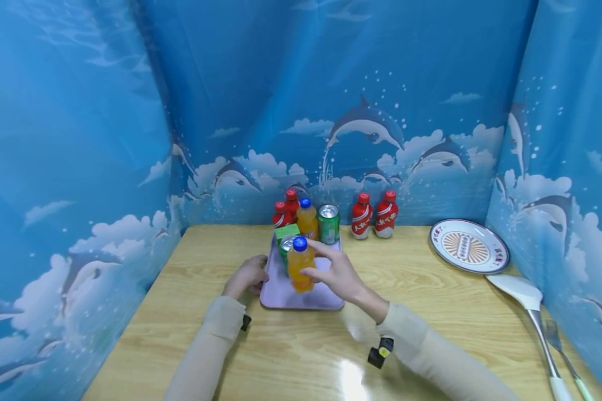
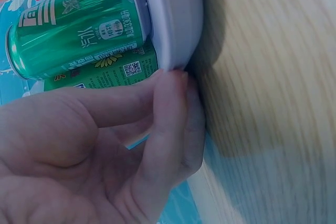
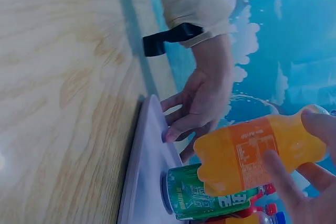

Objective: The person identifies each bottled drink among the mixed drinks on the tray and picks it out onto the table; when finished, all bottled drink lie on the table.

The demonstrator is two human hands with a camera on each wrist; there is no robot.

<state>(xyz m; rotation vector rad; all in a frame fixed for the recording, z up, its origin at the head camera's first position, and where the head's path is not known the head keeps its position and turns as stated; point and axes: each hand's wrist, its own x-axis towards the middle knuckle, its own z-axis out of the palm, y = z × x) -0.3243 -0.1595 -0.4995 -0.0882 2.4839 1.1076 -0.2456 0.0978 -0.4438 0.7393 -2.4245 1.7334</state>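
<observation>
My right hand (image 1: 338, 273) grips an orange soda bottle with a blue cap (image 1: 301, 270), held upright over the front of a light purple tray (image 1: 276, 301). In the right wrist view, the bottle's base hangs above the tray floor. My left hand (image 1: 249, 274) pinches the tray's left rim between thumb and fingers, shown close in the left wrist view. On the tray stand a green can (image 2: 79, 24), partly behind the held bottle, and a green carton (image 1: 287, 230). Farther back are another orange soda bottle (image 1: 307, 224), a second green can (image 1: 329, 225) and two red bottles (image 1: 281, 216).
Two more red bottles (image 1: 361, 217) stand right of the tray near the back wall. At the right lie a patterned plate (image 1: 438, 236), a white-headed serving spoon (image 1: 519, 289) and a fork (image 1: 557, 340). Blue dolphin-print sheets (image 1: 261, 83) enclose the wooden table (image 1: 180, 334).
</observation>
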